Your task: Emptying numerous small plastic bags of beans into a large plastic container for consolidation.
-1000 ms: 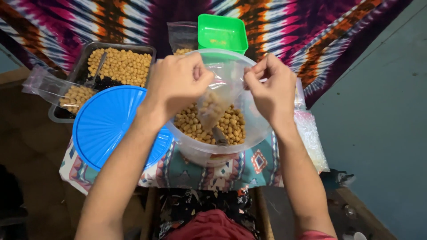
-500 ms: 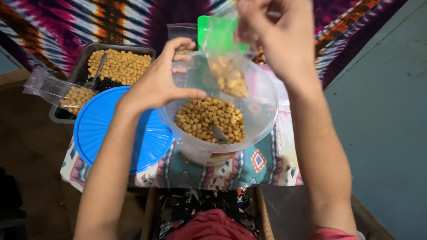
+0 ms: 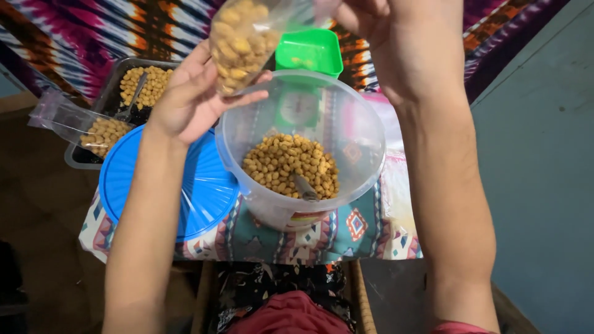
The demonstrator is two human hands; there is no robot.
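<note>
- Head view: the right hand (image 3: 402, 43) is pinching the top of a clear bag of yellow snacks (image 3: 244, 37).
- The left hand (image 3: 192, 99), fingers spread, is cupping the bag's underside above the clear tub (image 3: 365, 124).

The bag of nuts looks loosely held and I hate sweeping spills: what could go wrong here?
The clear bag hangs from the right hand with its mouth seemingly unsealed, so tilting might spill nuts. The left hand supports it from below, beside the tub rather than over it; spilled nuts could land on the blue lid.
</note>
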